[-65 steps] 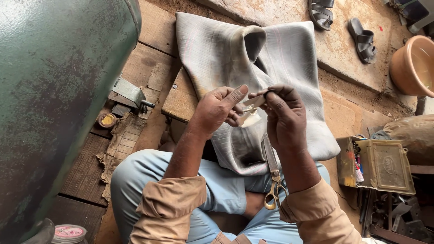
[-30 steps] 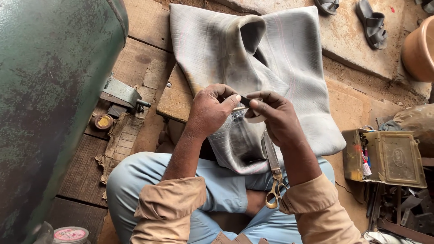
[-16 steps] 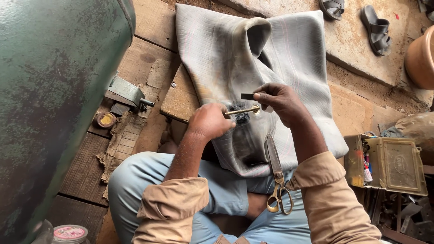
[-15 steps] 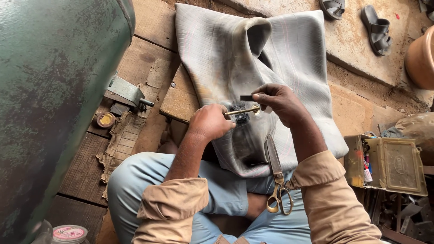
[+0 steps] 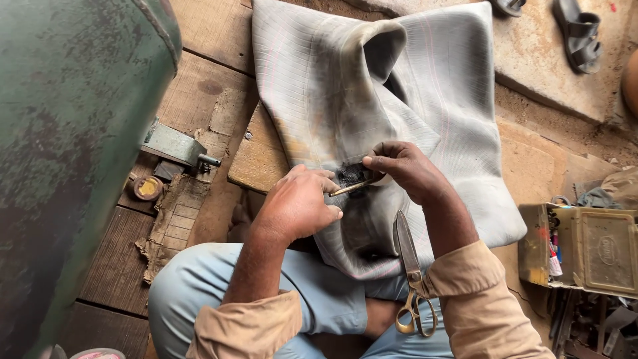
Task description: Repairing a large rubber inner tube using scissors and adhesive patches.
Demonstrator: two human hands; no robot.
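On the plank floor (image 5: 199, 86), the grey, creased rubber tube (image 5: 345, 86) lies at twelve o'clock, my left hand (image 5: 296, 206) pinching a thin tool (image 5: 349, 188), my right hand (image 5: 402, 169) pinching its black patch (image 5: 351, 175).

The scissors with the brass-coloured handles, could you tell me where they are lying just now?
In the head view the scissors lie low and right of centre, on the grey rubber sheet, tucked against the right forearm, blades pointing toward the right hand.
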